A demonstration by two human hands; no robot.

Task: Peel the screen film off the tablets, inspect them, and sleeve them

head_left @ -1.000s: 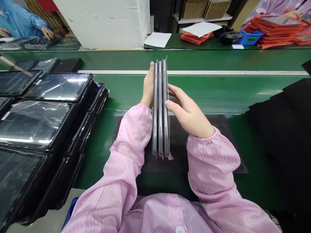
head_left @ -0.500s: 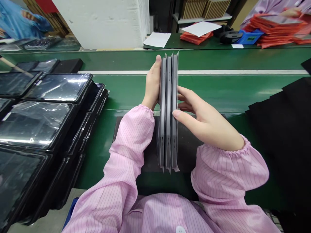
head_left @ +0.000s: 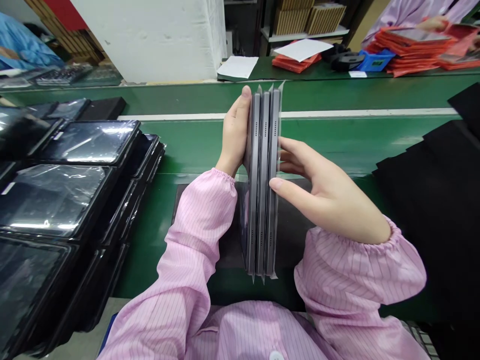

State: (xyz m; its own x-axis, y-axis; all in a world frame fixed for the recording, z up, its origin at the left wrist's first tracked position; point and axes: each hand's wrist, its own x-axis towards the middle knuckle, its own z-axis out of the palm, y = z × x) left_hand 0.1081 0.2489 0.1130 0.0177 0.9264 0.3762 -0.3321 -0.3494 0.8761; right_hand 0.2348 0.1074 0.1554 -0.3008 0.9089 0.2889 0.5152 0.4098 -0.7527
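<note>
Three grey tablets (head_left: 263, 185) stand on edge, side by side, with thin clear film poking out at their ends. Speaker holes show along the sides that face me. My left hand (head_left: 235, 131) supports the left outer face of the group, its thumb along the far end and its other fingers hidden. My right hand (head_left: 318, 187) is at the right side, thumb on the edge of the rightmost tablet and fingers against its outer face. Under the tablets a black sheet (head_left: 290, 225) lies on the green work surface (head_left: 337, 135).
Stacks of film-covered tablets (head_left: 52, 197) fill the left side. Black sheets (head_left: 423, 200) are piled at right. Across the line are white paper (head_left: 238, 66), orange-red packets (head_left: 408, 45), a blue bin (head_left: 376, 61) and a co-worker's lilac sleeve (head_left: 403, 20). Another person's blue sleeve (head_left: 22, 45) shows far left.
The tablets and both hands have come slightly nearer to me, and a bit more of the left outer face shows. My grip looks the same. The camera view has shifted a little.
</note>
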